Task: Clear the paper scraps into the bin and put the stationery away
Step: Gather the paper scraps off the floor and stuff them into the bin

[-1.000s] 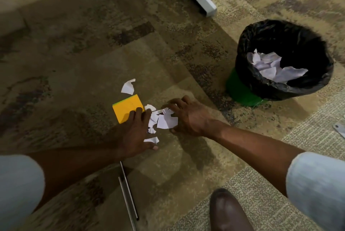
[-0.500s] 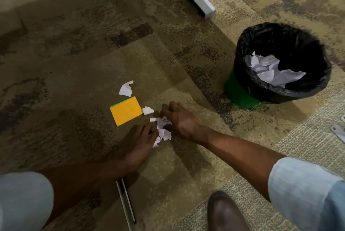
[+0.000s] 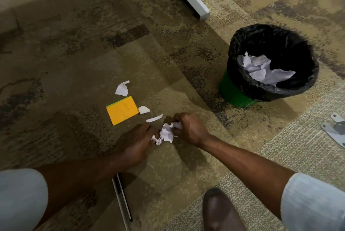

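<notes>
The scraps [image 3: 166,132] spread beside the yellow notepad [image 3: 122,110] a second ago are now bunched mid-frame, the right hand [image 3: 188,130] curled round them and the left hand [image 3: 134,143] pinching their edge, ready for the bin [image 3: 232,66] at right; three strays [image 3: 122,89] remain.

Both hands gather a bunch of paper scraps [image 3: 166,133] on the carpet [image 3: 74,44]: the right hand [image 3: 188,128] grips them, the left hand [image 3: 136,146] pinches their edge (a sticky-note pad [image 3: 122,110] lies just beyond).
</notes>
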`<state>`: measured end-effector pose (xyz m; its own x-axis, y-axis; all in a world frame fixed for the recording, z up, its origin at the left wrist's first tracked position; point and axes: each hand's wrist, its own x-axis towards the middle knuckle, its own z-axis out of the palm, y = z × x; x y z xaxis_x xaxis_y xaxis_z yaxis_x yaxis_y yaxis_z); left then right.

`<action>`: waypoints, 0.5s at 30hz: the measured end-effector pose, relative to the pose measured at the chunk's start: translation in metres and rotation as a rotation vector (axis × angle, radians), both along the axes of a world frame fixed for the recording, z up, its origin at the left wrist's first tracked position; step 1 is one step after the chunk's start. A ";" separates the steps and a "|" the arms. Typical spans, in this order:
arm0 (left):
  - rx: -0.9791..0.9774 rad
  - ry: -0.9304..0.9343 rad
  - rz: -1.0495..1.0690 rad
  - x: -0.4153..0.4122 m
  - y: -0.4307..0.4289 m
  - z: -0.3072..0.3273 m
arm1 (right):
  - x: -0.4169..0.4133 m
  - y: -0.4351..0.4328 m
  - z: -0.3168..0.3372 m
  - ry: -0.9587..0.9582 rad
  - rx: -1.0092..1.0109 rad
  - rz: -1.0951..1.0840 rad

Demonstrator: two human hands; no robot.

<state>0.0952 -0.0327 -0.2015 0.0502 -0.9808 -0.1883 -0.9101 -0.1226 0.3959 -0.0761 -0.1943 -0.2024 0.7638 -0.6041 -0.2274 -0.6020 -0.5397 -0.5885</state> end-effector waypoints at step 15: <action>-0.345 0.360 0.215 -0.050 -0.102 0.090 | -0.042 -0.017 0.113 -0.287 -0.174 -0.434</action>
<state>0.0447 -0.1343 -0.1119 0.2479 -0.9636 0.1004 -0.6786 -0.0987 0.7278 -0.1185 -0.2110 -0.0891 0.4527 -0.8876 0.0847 -0.6196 -0.3815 -0.6860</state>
